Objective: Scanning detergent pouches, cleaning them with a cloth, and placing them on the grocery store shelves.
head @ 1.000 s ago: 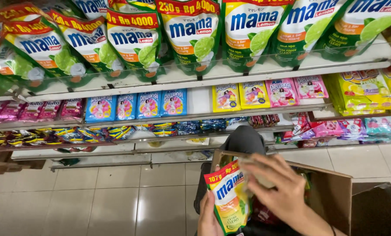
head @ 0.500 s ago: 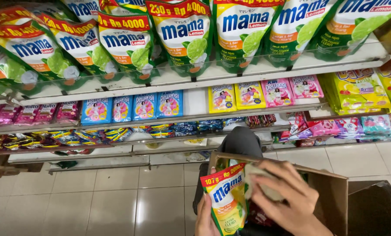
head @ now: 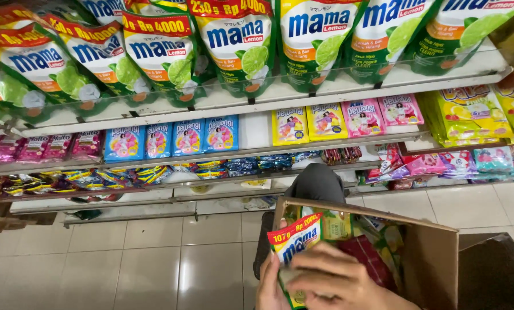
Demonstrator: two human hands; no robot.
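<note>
1. Both hands have shifted on the green refill pouch [head: 296, 241] since half a second ago: the right hand [head: 331, 275], which reached into the box with fingers spread, now lies flat across the pouch's lower front, and the pouch stands a little straighter, its red top band lifted clear of the box's edge.
2. The left hand [head: 270, 284] grips the pouch from its left side and behind; only the fingers and part of the palm show at the bottom edge of the view, closed around the pack.
3. The right hand is closed over the pouch as well, fingers curled across its front, so the pack is pinched between the two hands.
4. The pouch sits at the near-left corner of the open cardboard box [head: 435, 258], still half inside it, with other packs [head: 377, 252] in yellow, green and red crowded just beside it.
5. Judging from this, the pouch looks freed from its neighbours and is held firmly enough to come out of the box.
6. Above, the top shelf [head: 349, 95] carries a row of larger pouches [head: 239, 46] of the same green-and-white kind, leaning forward.
7. Lower shelves hold small sachets [head: 188, 138] in blue, yellow and pink, and a dark-trousered knee [head: 317, 183] rises between box and shelving over the pale tiled floor [head: 153, 264].
</note>
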